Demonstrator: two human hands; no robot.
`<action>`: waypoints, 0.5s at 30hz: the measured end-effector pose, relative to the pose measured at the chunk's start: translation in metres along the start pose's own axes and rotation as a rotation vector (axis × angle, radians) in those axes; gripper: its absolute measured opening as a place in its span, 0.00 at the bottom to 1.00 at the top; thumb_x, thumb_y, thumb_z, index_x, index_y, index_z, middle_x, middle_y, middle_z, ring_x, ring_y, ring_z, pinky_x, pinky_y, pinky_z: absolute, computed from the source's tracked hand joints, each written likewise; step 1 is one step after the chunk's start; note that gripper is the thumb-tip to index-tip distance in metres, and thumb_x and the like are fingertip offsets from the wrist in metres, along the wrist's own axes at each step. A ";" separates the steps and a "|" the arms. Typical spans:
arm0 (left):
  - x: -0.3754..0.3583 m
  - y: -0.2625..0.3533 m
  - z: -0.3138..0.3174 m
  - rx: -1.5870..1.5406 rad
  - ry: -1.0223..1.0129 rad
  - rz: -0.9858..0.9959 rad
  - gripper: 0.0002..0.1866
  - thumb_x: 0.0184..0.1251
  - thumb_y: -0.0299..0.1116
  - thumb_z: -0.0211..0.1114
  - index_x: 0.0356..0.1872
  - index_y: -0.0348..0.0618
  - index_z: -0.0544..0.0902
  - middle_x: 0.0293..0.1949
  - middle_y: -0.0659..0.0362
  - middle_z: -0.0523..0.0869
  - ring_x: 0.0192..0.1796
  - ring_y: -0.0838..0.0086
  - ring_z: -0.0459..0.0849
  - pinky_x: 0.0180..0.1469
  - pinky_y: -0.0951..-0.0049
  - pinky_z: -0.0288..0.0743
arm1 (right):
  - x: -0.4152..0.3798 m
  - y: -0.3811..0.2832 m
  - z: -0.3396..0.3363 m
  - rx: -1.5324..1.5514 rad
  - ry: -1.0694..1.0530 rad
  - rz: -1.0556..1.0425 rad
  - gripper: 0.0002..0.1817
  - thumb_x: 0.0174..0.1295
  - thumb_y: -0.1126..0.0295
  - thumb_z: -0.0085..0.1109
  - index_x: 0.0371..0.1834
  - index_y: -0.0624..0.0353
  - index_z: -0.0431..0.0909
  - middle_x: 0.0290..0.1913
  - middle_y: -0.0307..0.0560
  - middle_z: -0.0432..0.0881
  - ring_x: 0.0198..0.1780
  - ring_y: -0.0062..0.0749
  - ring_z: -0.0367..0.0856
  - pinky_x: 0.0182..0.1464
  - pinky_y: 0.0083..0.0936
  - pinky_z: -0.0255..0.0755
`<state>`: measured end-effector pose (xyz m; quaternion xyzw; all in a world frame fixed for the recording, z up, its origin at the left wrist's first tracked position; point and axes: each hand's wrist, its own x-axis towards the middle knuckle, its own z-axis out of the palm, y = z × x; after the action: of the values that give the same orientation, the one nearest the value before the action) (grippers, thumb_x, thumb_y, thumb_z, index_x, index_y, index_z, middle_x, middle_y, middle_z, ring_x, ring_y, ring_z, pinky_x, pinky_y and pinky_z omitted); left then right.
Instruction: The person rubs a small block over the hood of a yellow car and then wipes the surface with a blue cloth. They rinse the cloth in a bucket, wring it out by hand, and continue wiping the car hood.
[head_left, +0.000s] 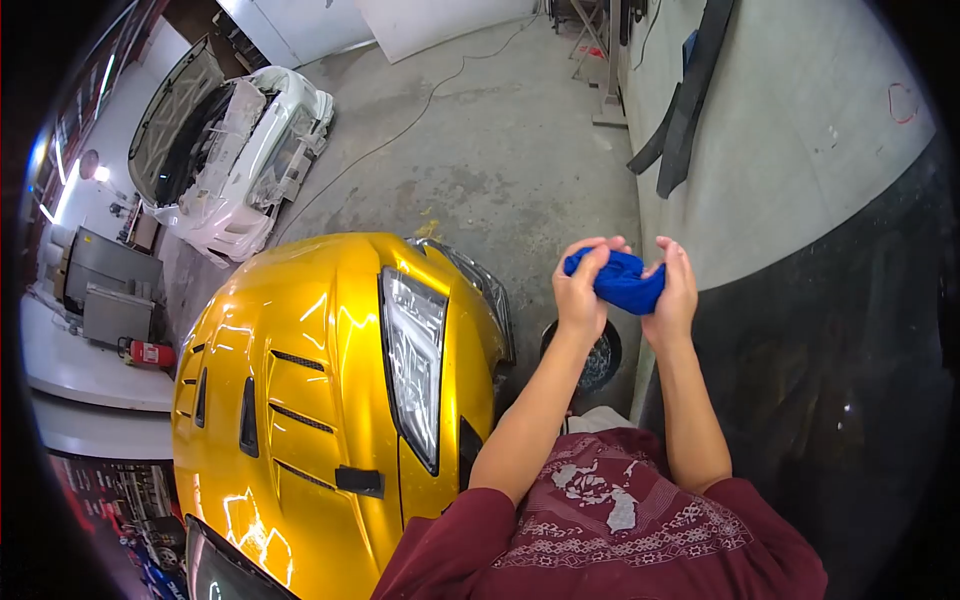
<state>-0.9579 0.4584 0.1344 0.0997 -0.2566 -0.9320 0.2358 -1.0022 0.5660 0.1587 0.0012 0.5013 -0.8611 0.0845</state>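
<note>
A bunched blue cloth (630, 283) is held between both hands in front of the chest, to the right of the yellow car (310, 350). My left hand (582, 290) and my right hand (674, 292) need telling apart by side: the one on the view's left grips the cloth's left end with its thumb on top, and the other has its fingers curled round the right end. On the car's hood lies a small black block (360, 481), near the headlight (415, 360).
A white car (240, 150) with its hood raised stands at the upper left. A dark round bucket or wheel (598, 362) is below the hands. A cable (430, 98) crosses the floor. Black strips (685, 120) lean on the right wall, and a red extinguisher (150, 353) is far left.
</note>
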 end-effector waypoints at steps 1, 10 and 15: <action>0.004 0.001 0.013 0.114 -0.085 0.081 0.08 0.73 0.25 0.65 0.50 0.37 0.81 0.54 0.43 0.88 0.53 0.54 0.88 0.59 0.55 0.84 | 0.007 -0.009 -0.004 0.066 -0.026 0.079 0.18 0.82 0.55 0.49 0.56 0.58 0.77 0.29 0.38 0.77 0.34 0.21 0.80 0.42 0.21 0.76; 0.033 0.006 0.087 0.376 -0.714 0.473 0.25 0.80 0.49 0.61 0.28 0.38 0.81 0.33 0.53 0.87 0.39 0.65 0.87 0.49 0.63 0.80 | 0.044 -0.027 -0.006 0.765 -0.169 0.366 0.11 0.82 0.62 0.49 0.58 0.55 0.72 0.37 0.35 0.77 0.40 0.22 0.81 0.48 0.23 0.80; 0.045 0.023 0.091 1.087 -1.379 0.835 0.21 0.67 0.47 0.69 0.22 0.42 0.79 0.28 0.55 0.82 0.38 0.60 0.85 0.48 0.63 0.79 | 0.083 -0.019 -0.005 0.598 -0.560 0.601 0.21 0.84 0.50 0.42 0.54 0.56 0.75 0.18 0.29 0.63 0.21 0.19 0.67 0.37 0.22 0.76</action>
<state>-1.0159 0.4580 0.2206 -0.4722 -0.7485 -0.3815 0.2670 -1.0874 0.5671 0.1652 -0.0612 0.1684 -0.8719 0.4558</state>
